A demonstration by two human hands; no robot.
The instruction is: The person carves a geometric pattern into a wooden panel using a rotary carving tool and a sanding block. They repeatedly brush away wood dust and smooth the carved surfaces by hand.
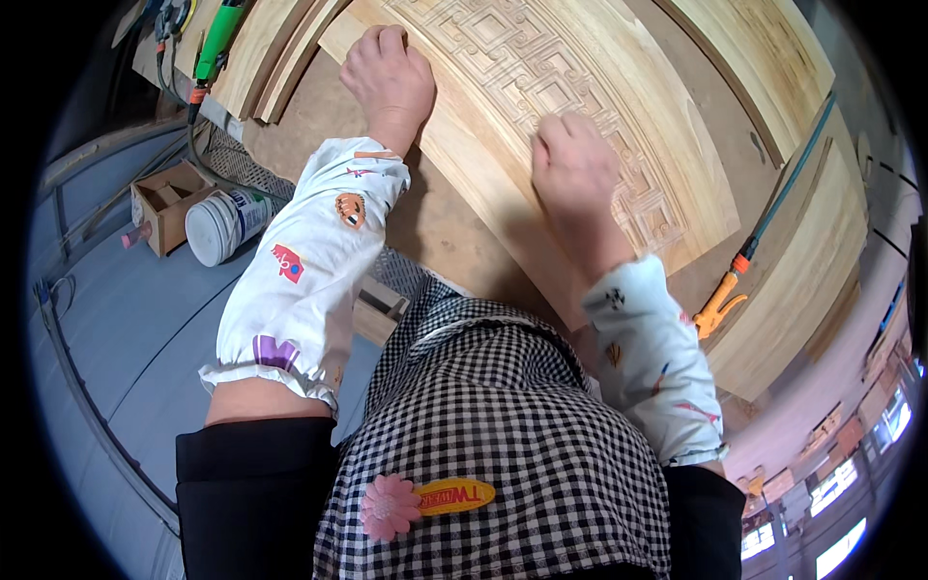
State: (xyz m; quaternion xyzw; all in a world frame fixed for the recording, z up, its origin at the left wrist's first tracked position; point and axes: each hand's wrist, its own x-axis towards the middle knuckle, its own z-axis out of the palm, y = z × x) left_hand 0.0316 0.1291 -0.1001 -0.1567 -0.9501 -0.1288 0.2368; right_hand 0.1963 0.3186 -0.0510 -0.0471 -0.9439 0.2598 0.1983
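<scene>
A pale carved wooden panel [480,166] with raised geometric scrollwork lies at a slant on the brown worktable. My left hand [389,82] is closed at the panel's far left edge, knuckles up and fingers curled under; whatever it may grip is hidden. Over the plain border beside the carving, my right hand [577,169] is also closed in a fist, casting a shadow on the wood. Its fingertips are turned out of sight, so anything in them cannot be made out. Patterned white sleeve covers are on both forearms.
An orange air blow gun [718,307] on a blue hose lies to the right, over more wooden panels [788,290]. At the far left are a green power tool [218,41] and stacked boards [280,63]. A white bucket [215,232] and a wooden box [166,208] stand lower left.
</scene>
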